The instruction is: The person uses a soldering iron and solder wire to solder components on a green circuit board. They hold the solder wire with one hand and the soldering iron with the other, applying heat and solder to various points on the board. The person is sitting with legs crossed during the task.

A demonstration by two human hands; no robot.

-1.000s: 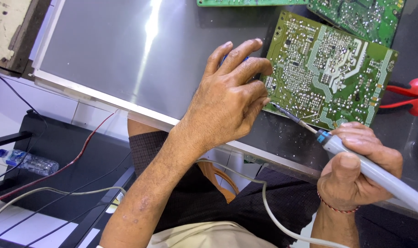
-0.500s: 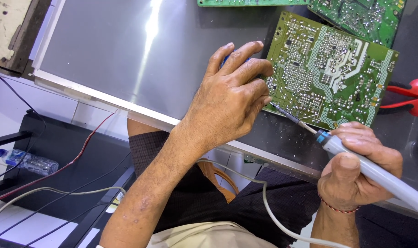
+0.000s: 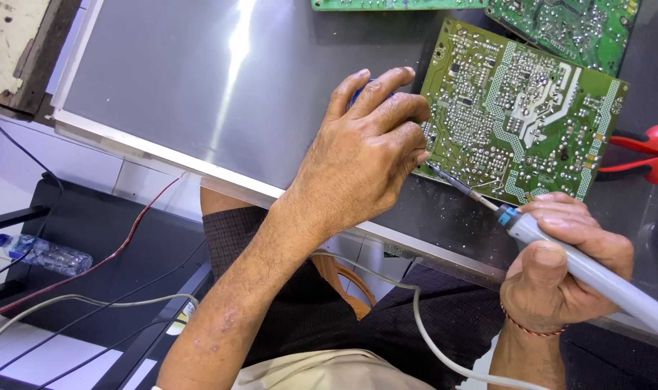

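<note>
Spreading wide and bare at the left, the grey panel (image 3: 199, 94) leaves open room up to its pale front edge. The left hand (image 3: 365, 155) curls, fingers bent, over the green circuit board's (image 3: 520, 108) left edge, pinching something blue. The right hand (image 3: 560, 271) grips a soldering iron (image 3: 560, 249), tip at the board's lower edge; red handles (image 3: 643, 155) crowd the right.

Large flat grey display panel (image 3: 199, 94) with pale metal frame on bench, clear plastic bottle (image 3: 40, 254) on floor

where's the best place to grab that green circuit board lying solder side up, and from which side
Probably the bare edges of the green circuit board, pinched across the thickness from its lower left corner, where the left hand already steadies it. The upturned face is crowded with solder joints, so fingers are best kept off it. The right hand holds the soldering iron at the near edge, so stay clear of that tip.
</note>
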